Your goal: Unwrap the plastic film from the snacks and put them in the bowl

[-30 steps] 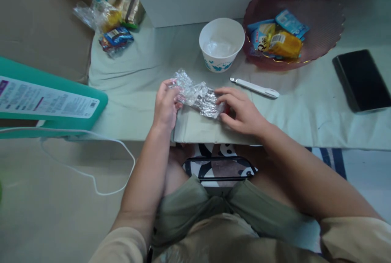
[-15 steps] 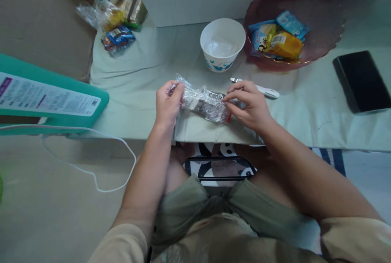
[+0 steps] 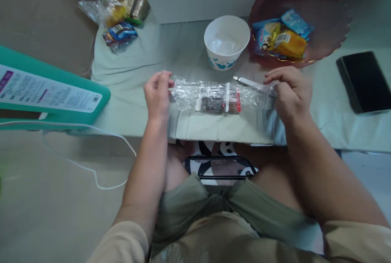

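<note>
Far left of frame: teal flat box with a white printed label (image 3: 45,96), lying at the edge of the pale green cloth-covered surface (image 3: 137,63). Upper left: heap of small wrapped snack packets (image 3: 120,35). Centre left: left hand (image 3: 157,96), fingers pinched closed on the left end of the clear crinkled plastic wrapper (image 3: 214,96). Wrapper stretched level at frame centre, just above the surface's near edge, a small dark bar inside. Above it: white paper bowl with blue leaf print (image 3: 226,41). Centre right: right hand (image 3: 290,92), closed on the wrapper's right end. Far right: black phone (image 3: 365,79).
</note>
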Motion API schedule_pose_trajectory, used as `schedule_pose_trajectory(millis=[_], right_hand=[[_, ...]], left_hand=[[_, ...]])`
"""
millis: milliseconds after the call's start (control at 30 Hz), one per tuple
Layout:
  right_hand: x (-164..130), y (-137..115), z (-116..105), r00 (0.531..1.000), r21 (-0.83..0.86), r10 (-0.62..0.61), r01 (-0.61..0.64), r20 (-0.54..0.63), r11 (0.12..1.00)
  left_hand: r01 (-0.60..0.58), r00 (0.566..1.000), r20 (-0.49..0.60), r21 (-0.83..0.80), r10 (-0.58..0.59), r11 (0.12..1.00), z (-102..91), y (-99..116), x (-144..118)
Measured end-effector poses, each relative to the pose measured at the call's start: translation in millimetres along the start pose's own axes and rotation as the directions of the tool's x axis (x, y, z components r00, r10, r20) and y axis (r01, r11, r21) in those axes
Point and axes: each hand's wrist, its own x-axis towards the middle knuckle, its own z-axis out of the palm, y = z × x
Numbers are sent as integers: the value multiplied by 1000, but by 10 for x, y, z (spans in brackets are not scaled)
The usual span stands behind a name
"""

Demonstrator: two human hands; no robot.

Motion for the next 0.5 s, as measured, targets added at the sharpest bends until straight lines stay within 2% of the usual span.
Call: schedule_pose_trajectory(millis=[33, 100, 167, 267, 400, 433, 500], right_hand=[[-11, -40, 5, 999, 1, -33, 33, 43, 999], [-48, -121, 27, 981, -62, -88, 100, 172, 993], [-90, -183, 54, 952, -161, -92, 144, 291, 976], [-126, -244, 66, 922, -245, -95, 197, 376, 949], [-112, -380, -19, 913, -223, -273, 346, 303, 911], [-109, -430, -52, 896, -206, -308, 383, 320, 900], [-118, -528, -112, 839, -172, -311, 422, 446, 890]], left_hand=[[-67, 993, 97, 17, 65, 998, 8, -1, -23], [-215, 949, 258, 111, 181, 970, 22, 1, -65], [-350, 906, 331, 231, 265, 908, 20, 9, -87], [-484, 856, 348, 284, 382, 827, -14, 39, -112], [-627, 771, 289, 191, 568, 755, -86, 164, -246], [-641, 759, 278, 168, 588, 749, -106, 212, -299], [-650, 745, 297, 120, 597, 751, -149, 320, -398]])
